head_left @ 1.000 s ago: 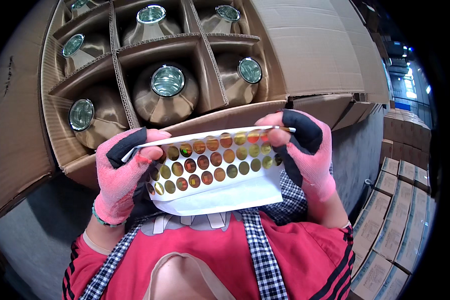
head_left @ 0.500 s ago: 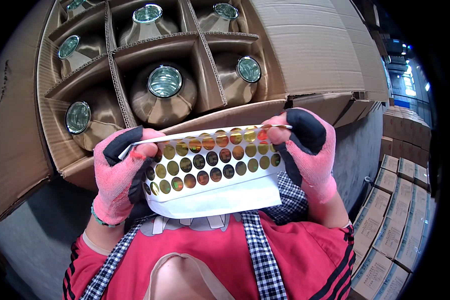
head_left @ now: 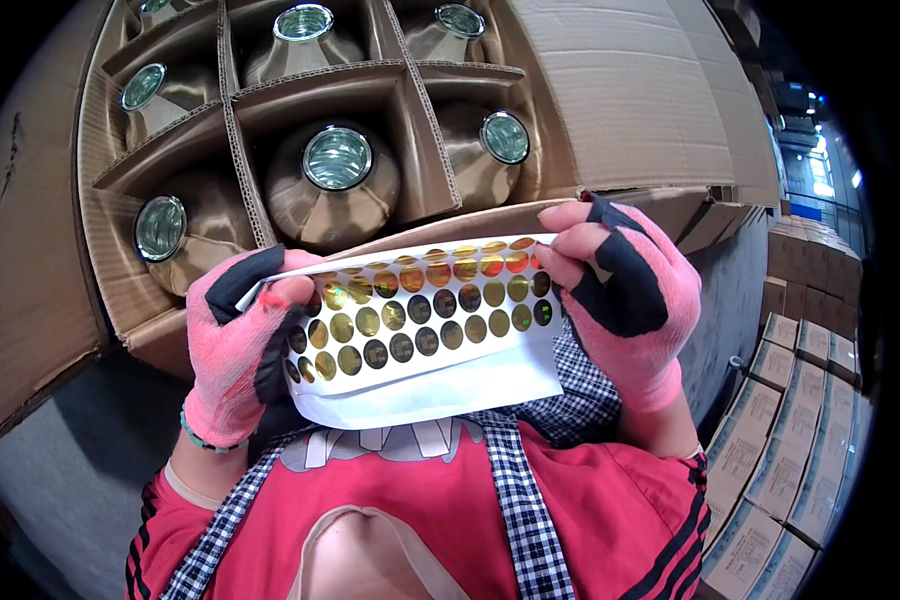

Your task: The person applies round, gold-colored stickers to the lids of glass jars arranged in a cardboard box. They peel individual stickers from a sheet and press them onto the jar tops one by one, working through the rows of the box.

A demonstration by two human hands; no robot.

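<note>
Both gloved hands pinch a white sticker sheet (head_left: 425,325) of round shiny labels: left hand (head_left: 238,345) grips its left edge, right hand (head_left: 625,295) its top-right corner. Sheet sits chest-high, just before an open divided carton (head_left: 240,150) of bottles (head_left: 337,180).

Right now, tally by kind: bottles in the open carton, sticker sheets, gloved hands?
Bottles with shiny round caps, one per cell of the open carton, as far as the frame shows: 6 (nearest)
Sticker sheet: 1
Gloved hands: 2 (left hand, right hand)
Total: 9
</note>
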